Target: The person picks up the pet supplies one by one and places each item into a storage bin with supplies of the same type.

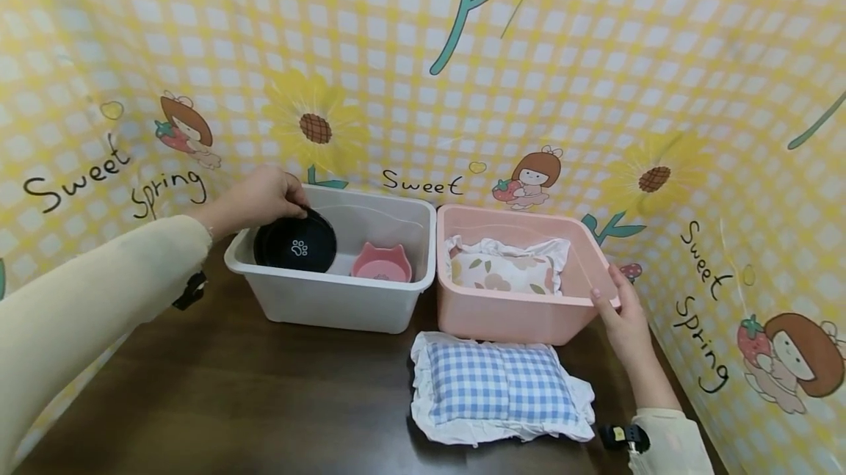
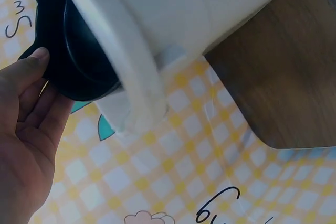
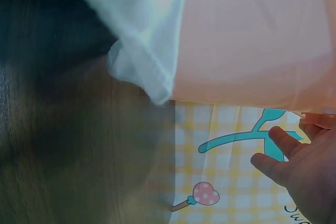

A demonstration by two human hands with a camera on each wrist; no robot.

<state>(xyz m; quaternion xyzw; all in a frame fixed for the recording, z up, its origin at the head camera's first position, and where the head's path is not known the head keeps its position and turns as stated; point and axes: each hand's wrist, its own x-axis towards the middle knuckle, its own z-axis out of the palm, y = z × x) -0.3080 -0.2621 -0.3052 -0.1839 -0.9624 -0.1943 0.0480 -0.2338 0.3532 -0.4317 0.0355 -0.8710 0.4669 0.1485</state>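
My left hand (image 1: 267,196) pinches the edge of a black pet bowl (image 1: 284,244) with a white paw print. The bowl is tilted up at the left end of the white bin (image 1: 330,306); its ear-shaped edge shows in the left wrist view. A pink cat-eared bowl (image 1: 383,262) lies inside that bin, to the right. My right hand (image 1: 624,321) holds the right front corner of the pink bin (image 1: 509,317), thumb on the rim and fingers along its outer side. In the right wrist view, some fingers (image 3: 270,166) extend beside the bin.
A floral pillow (image 1: 505,273) with a white ruffle lies in the pink bin. In front of that bin, a blue checkered pillow (image 1: 502,383) rests on the dark wooden table (image 1: 264,394). Yellow checkered cloth (image 1: 390,42) stands behind and along both sides.
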